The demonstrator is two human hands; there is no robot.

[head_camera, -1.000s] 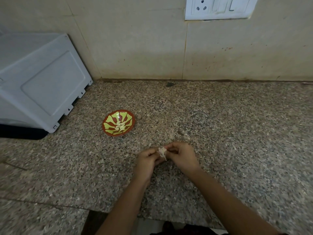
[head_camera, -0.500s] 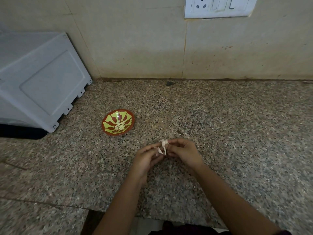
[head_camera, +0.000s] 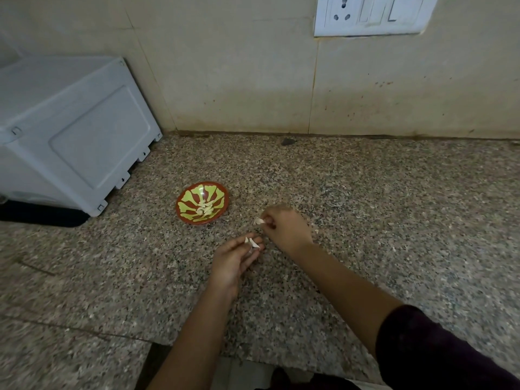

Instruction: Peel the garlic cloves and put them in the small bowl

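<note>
The right hand (head_camera: 284, 229), now parted from the left hand (head_camera: 236, 257) at its seven o'clock pinching skin scraps (head_camera: 251, 242), pinches a pale piece (head_camera: 258, 220), likely the freed clove, bound for the small bowl (head_camera: 189, 196) at ten o'clock.

A speckled brown-grey granite table (head_camera: 394, 220) runs back to a beige tiled wall (head_camera: 239, 80), which is flecked with small reddish stains low down. High on the wall is a white plastic switch-and-socket plate (head_camera: 371, 15). At the left stands a pale grey boxy plastic appliance (head_camera: 70, 130) — dark beneath. The light is dim.
</note>
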